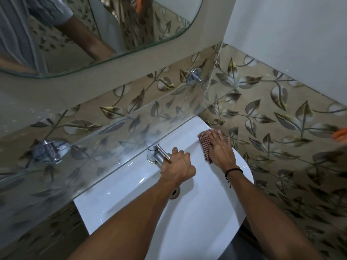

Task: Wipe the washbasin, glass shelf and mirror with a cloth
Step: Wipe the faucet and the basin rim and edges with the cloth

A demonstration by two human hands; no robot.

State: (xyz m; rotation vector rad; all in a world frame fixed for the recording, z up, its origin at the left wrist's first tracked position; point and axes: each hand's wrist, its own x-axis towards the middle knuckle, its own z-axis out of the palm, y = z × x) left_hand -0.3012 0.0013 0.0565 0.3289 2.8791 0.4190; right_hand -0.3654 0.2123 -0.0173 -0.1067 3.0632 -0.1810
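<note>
Checked cloth [203, 146] under flat right fingers [216, 135], left fingers [179, 153] gripping tap [159, 156], glossy washbasin [131, 203]

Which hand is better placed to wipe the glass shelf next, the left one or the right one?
Right, probably. The right hand presses the cloth on the washbasin rim near the glass shelf; the left hand grips the tap.

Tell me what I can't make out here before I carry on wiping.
Head view only:
- Round metal drain: mostly covered by the left forearm.
- Chrome tap: spout hidden by the grip of the left hand.
- Red checked cloth: largely under the right hand.
- Rounded wall mirror: cut off by the top edge.
- Orange object: clipped by the right edge.
</note>
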